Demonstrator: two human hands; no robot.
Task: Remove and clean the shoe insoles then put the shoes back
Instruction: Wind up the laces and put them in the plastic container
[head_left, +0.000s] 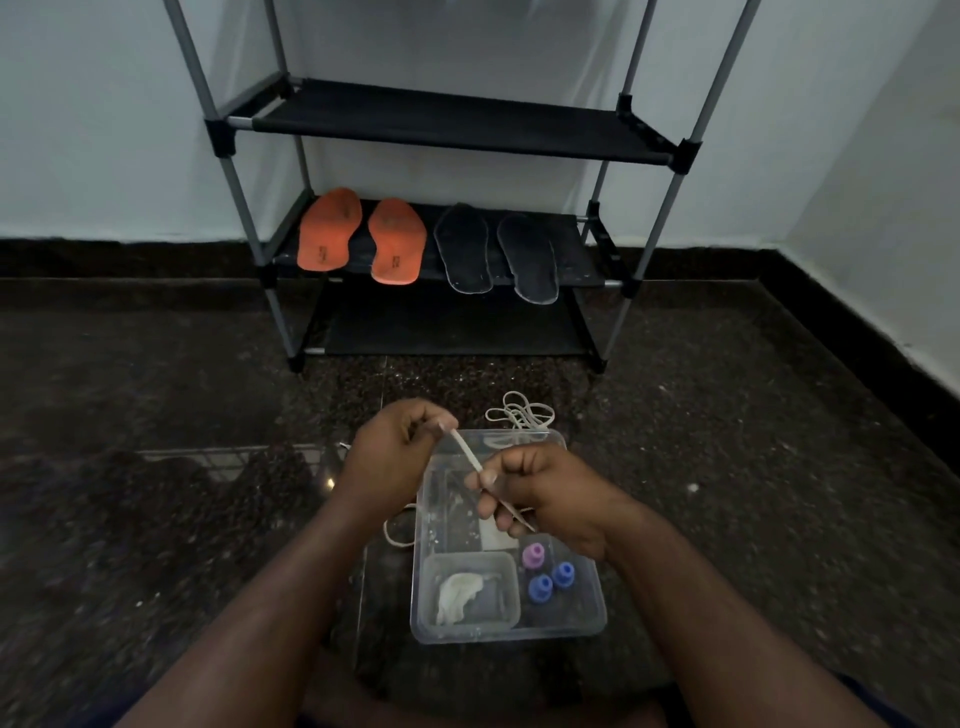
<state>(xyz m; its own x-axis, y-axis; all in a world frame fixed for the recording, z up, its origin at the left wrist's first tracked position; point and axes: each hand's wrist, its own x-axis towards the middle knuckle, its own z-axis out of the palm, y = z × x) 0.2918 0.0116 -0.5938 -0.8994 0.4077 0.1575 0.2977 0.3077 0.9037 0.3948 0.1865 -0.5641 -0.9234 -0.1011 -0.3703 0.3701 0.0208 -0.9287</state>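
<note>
Over dark granite floor (156, 519), left hand (387, 460) and right hand (540, 491) pinch a taut shoelace (470, 457) with curled fingers.

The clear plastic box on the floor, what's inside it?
Inside the clear box: a smaller tray with a white cloth, two blue caps and one purple cap. The hands cover part of the rest.

Two bare forearms, no sleeves in view. No watch, ring or bracelet on left hand (387, 457) or right hand (545, 493). Short, pale fingernails on fingers (485, 478). Dark blue garment edge at bottom corners of view, partly cut off.
</note>
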